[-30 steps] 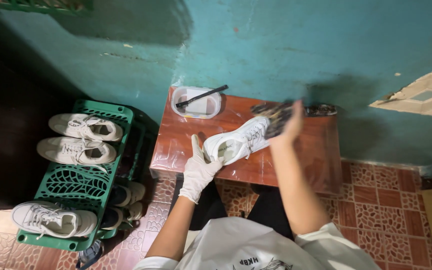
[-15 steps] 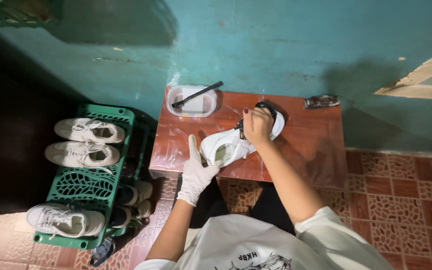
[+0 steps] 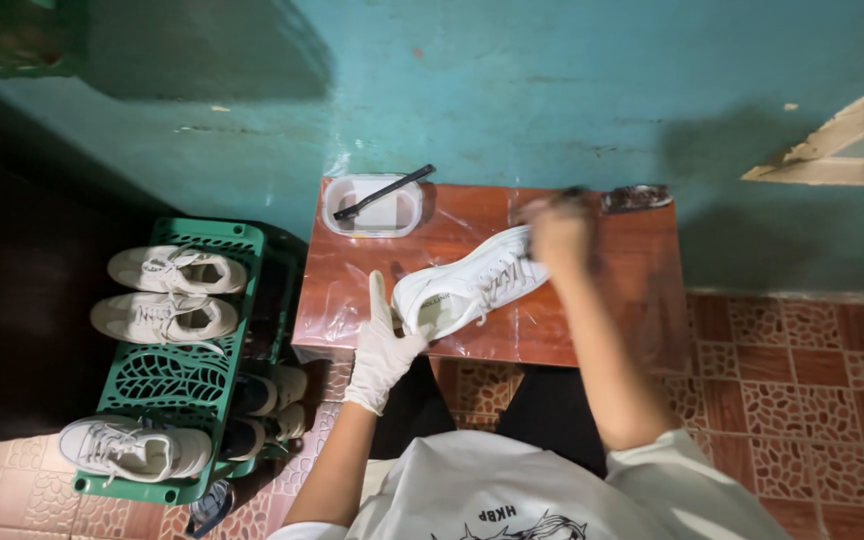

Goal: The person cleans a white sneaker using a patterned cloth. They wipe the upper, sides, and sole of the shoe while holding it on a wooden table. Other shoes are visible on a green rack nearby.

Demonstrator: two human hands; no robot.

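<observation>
1. One white sneaker [image 3: 472, 288] lies on the bench [image 3: 592, 330].
2. Three white sneakers [image 3: 164, 318] sit on the green crate [image 3: 167, 375], left.
3. One white tub [image 3: 373, 207] stands far left, bearing one black brush [image 3: 384, 192].

You have one view only, from the camera on the person's head, looking almost straight down from above their chest. Their shirt fills the near, bottom edge. The table [image 3: 612, 300] lies in the middle, fairly close, seen from the top. Beyond it the teal wall [image 3: 552, 90] takes the far, upper part of the frame. To the left you see a green crate [image 3: 167, 375] on the floor, and tiled floor [image 3: 792, 360] to the right.
</observation>
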